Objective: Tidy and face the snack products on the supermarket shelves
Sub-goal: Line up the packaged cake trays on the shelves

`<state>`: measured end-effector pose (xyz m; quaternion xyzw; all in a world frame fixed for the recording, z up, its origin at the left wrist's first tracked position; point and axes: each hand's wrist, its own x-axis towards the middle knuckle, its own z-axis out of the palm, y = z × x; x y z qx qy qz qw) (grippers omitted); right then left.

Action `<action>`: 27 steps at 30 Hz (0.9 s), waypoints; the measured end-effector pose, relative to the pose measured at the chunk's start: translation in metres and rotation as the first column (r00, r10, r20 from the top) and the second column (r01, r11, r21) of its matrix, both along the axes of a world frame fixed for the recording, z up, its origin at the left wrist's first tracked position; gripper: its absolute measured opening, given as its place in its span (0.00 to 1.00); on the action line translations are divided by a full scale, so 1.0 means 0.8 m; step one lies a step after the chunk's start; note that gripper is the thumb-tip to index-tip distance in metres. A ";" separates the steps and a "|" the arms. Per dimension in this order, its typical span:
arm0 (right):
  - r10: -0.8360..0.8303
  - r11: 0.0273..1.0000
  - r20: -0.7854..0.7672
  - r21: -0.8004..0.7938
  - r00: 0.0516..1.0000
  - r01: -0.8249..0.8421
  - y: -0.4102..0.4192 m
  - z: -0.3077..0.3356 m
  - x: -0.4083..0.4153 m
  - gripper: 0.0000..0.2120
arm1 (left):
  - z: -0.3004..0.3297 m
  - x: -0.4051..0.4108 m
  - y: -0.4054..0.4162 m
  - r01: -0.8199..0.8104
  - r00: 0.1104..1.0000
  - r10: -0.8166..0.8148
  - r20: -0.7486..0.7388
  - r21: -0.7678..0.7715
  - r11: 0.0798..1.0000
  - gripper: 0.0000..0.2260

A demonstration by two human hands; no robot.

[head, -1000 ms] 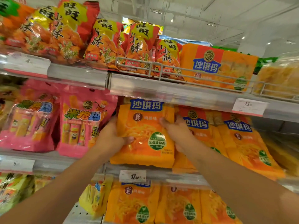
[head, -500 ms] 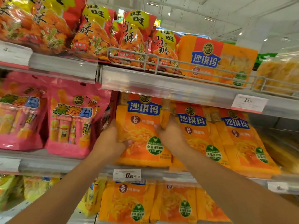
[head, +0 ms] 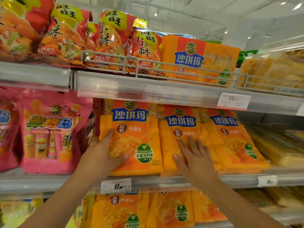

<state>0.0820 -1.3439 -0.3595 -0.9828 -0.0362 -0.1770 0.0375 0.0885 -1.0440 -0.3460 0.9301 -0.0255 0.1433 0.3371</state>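
Note:
Three orange snack packs with blue labels stand side by side on the middle shelf (head: 238,181). My left hand (head: 102,155) grips the lower left edge of the leftmost orange pack (head: 134,139), thumb across its front. My right hand (head: 192,160) lies flat with spread fingers on the front of the second orange pack (head: 181,122). The third orange pack (head: 230,137) leans back to the right, untouched.
Pink snack bags (head: 47,132) stand left of the orange packs. On the top shelf, red-and-yellow bags (head: 111,41) and a wide orange pack (head: 197,60) sit behind a wire rail (head: 131,63). More orange packs (head: 121,211) fill the shelf below a price tag (head: 116,186).
My right hand let go of the leftmost pack's right edge and moved onto the second pack, fingers flat. The leftmost pack now sits back in line with its neighbours.

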 end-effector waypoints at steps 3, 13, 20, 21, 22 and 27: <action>-0.014 1.000 0.055 -0.027 0.998 0.016 0.001 -0.007 0.004 0.34 | 0.010 0.005 0.008 0.023 0.997 -0.014 -0.079 0.105 0.994 0.46; -0.037 0.999 0.032 -0.013 0.999 0.038 0.007 -0.013 0.008 0.38 | 0.016 0.004 0.003 0.083 0.986 -0.063 -0.154 0.132 0.988 0.44; 0.130 0.985 -0.027 0.116 0.991 -0.126 -0.003 0.026 -0.013 0.30 | 0.040 -0.018 -0.010 -0.019 0.986 0.073 -0.153 0.327 0.945 0.42; 0.182 0.972 0.016 0.149 0.983 -0.182 -0.006 0.039 -0.020 0.28 | 0.050 -0.025 -0.017 -0.060 0.992 0.102 -0.078 0.416 0.907 0.41; 0.226 0.958 0.082 0.160 0.971 -0.237 -0.009 0.055 -0.027 0.26 | 0.063 -0.033 -0.027 -0.100 0.995 0.097 0.030 0.492 0.865 0.37; 0.389 0.864 0.482 0.105 0.785 -0.492 -0.025 0.174 -0.064 0.11 | 0.160 -0.054 -0.090 -0.110 0.657 -0.339 0.674 0.529 0.841 0.12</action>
